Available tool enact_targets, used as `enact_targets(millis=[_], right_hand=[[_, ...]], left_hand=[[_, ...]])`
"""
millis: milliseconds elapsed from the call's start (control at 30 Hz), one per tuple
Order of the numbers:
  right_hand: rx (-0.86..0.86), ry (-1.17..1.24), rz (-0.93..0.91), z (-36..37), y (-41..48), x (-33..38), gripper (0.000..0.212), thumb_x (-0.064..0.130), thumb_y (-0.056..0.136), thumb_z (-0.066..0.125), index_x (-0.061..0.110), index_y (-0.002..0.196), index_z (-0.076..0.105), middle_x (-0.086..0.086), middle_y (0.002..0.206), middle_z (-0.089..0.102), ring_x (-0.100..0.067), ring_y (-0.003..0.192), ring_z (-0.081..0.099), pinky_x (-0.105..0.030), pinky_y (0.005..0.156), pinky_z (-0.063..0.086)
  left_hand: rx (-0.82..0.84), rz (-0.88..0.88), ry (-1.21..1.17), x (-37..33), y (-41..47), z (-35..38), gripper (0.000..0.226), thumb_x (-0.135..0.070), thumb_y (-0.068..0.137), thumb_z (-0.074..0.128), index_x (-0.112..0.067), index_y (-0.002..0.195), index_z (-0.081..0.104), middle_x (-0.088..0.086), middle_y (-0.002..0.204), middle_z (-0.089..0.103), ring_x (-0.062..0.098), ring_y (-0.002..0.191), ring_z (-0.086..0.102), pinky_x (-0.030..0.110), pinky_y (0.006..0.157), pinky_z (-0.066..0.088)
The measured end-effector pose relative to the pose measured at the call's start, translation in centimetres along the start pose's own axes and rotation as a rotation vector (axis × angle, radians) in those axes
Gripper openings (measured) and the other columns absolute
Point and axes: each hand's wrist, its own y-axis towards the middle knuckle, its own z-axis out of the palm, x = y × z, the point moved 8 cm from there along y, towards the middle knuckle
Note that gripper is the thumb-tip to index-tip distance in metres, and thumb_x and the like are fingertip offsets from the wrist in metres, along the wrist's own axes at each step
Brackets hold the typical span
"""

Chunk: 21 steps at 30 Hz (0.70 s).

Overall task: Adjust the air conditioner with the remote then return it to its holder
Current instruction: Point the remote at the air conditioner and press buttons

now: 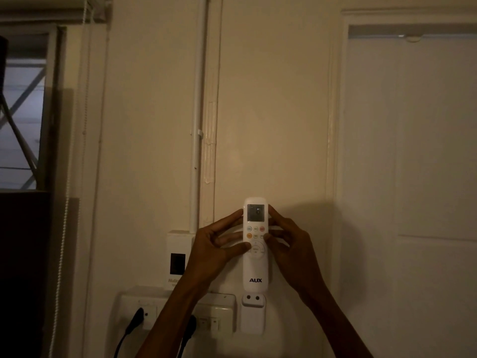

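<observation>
Pinching from both sides, the left hand [219, 250] and right hand [289, 244] hold the white remote [255, 264] upright between them. On each hand a fingertip presses the edge beside the small screen and a thumb rests on the face near the round button pad. The remote sits flat before the wall, its lower end just above the white holder [253, 316], which is fixed to the wall below the hands.

It looks like a light, stiff plastic bar with a smooth and probably somewhat slippery shell; the screen and buttons are the parts to spare. Gripping the long side edges around the middle seems the safest hold.

To the lower left of the hands is a socket panel [178, 315] with dark plugs.
</observation>
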Motion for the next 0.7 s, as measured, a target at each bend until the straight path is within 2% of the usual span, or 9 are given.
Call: enact_targets(millis=[133,333,467,533,600,700], right_hand=[[0.004,-0.001,-0.013,0.08,-0.24,0.1,0.049,0.008,0.087,0.058,0.022,0.132,0.047,0.007,0.109,0.061,0.001,0.096,0.062,-0.01,0.075,0.052],[0.011,0.004,-0.002,0.39,-0.32,-0.12,0.05,0.006,0.086,0.058,0.021,0.132,0.046,0.01,0.105,0.059,0.008,0.093,0.06,-0.005,0.071,0.05],[0.01,0.004,-0.004,0.47,-0.3,-0.06,0.049,0.006,0.086,0.058,0.02,0.132,0.047,0.01,0.106,0.059,0.007,0.094,0.06,-0.005,0.071,0.05],[0.006,-0.004,-0.011,0.48,-0.23,0.11,0.049,0.007,0.087,0.058,0.02,0.132,0.046,0.012,0.106,0.059,0.008,0.094,0.06,-0.005,0.071,0.05],[0.003,-0.014,-0.021,0.5,-0.14,0.33,0.049,0.008,0.087,0.058,0.021,0.132,0.046,0.013,0.106,0.058,0.009,0.093,0.06,-0.005,0.071,0.05],[0.005,-0.007,-0.023,0.53,-0.02,0.57,0.049,0.006,0.087,0.058,0.02,0.132,0.046,0.011,0.107,0.058,0.007,0.094,0.06,-0.006,0.072,0.05]], left_hand=[[0.002,0.002,0.012,-0.01,0.06,-0.19,0.067,0.011,0.068,0.075,-0.023,0.124,0.059,-0.007,0.12,0.067,0.013,0.106,0.067,0.029,0.082,0.06],[0.01,0.021,0.059,-0.12,0.06,-0.39,0.068,0.011,0.067,0.076,-0.029,0.12,0.06,-0.017,0.115,0.068,0.009,0.107,0.066,0.022,0.078,0.058],[0.036,0.053,0.087,-0.43,0.07,-0.4,0.069,0.011,0.066,0.077,-0.02,0.125,0.058,-0.013,0.118,0.068,0.011,0.109,0.066,0.024,0.083,0.058],[0.059,0.062,0.107,-0.6,0.03,-0.31,0.073,0.012,0.065,0.077,-0.016,0.128,0.056,-0.018,0.114,0.069,0.009,0.109,0.066,0.023,0.082,0.058],[0.079,0.065,0.119,-0.75,0.02,-0.26,0.076,0.013,0.064,0.078,-0.015,0.13,0.054,-0.023,0.114,0.068,0.007,0.11,0.065,0.024,0.082,0.058],[0.081,0.063,0.124,-0.78,0.16,-0.46,0.077,0.012,0.063,0.079,-0.016,0.13,0.054,-0.02,0.118,0.067,0.01,0.113,0.064,0.03,0.086,0.058]])
